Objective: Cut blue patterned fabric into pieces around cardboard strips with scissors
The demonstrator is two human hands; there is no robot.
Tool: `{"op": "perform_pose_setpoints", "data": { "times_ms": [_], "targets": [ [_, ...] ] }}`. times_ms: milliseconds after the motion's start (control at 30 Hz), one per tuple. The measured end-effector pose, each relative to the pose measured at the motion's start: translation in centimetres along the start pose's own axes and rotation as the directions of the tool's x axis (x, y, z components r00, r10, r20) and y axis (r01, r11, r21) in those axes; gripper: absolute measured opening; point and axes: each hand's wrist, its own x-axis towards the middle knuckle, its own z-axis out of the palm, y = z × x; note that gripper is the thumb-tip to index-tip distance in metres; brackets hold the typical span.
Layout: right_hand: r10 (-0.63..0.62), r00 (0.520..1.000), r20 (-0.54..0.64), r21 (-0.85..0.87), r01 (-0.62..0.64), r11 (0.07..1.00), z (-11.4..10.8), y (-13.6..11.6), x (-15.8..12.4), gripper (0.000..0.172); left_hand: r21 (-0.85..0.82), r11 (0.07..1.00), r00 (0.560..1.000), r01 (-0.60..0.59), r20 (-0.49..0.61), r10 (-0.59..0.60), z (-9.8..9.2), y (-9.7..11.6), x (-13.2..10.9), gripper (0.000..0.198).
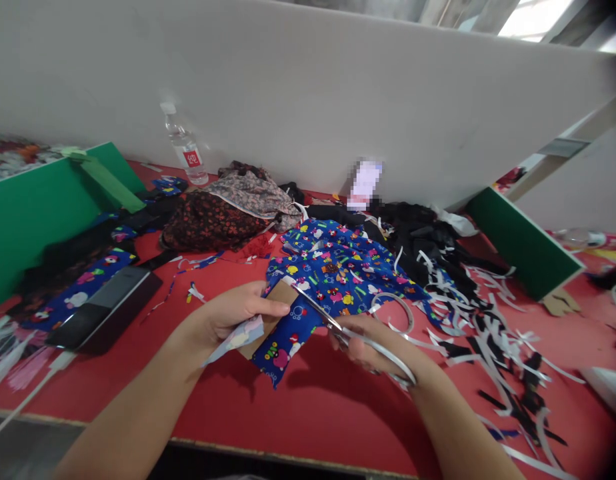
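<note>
My left hand [243, 310] pinches a piece of brown cardboard [283, 295] together with blue patterned fabric [283, 343], thumb on top. A pale underside of the fabric folds out below my fingers. My right hand [365, 343] is closed round the handles of a pair of scissors [373, 348]. The scissor blades point up and left and lie along the fabric's upper edge, close to the cardboard. Behind both hands spreads a larger blue printed cloth [333, 267], with a roll of white tape [393, 312] at its right side.
On the red table [228, 413] lie white and black scraps [508, 373] at right and bundled floral cloth [218, 210] behind. A water bottle [185, 148] and a phone [365, 185] lean against the partition. Left are a black device [105, 307] and green panel [33, 227].
</note>
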Motion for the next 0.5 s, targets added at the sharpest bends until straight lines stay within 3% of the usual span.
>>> {"op": "perform_pose_setpoints", "data": {
  "times_ms": [233, 367, 500],
  "targets": [
    [-0.029, 0.999, -0.030, -0.128, 0.025, 0.991, -0.5, -0.7, -0.1, 0.065, -0.001, 1.000, 1.000, 0.004, 0.016, -0.004, 0.1, -0.1, 0.1, 0.025],
    [-0.047, 0.999, -0.024, -0.118, 0.044, 0.992, -0.5, -1.1, 0.0, 0.074, 0.004, 1.000, 1.000, 0.023, -0.015, -0.023, 0.2, -0.1, 0.3, 0.026],
    [-0.036, 0.999, -0.013, -0.052, 0.036, 0.998, -0.3, -0.3, 0.0, 0.070, -0.010, 0.999, 0.999, 0.037, -0.012, -0.037, 0.4, -0.2, 0.4, 0.031]
  ]
}}
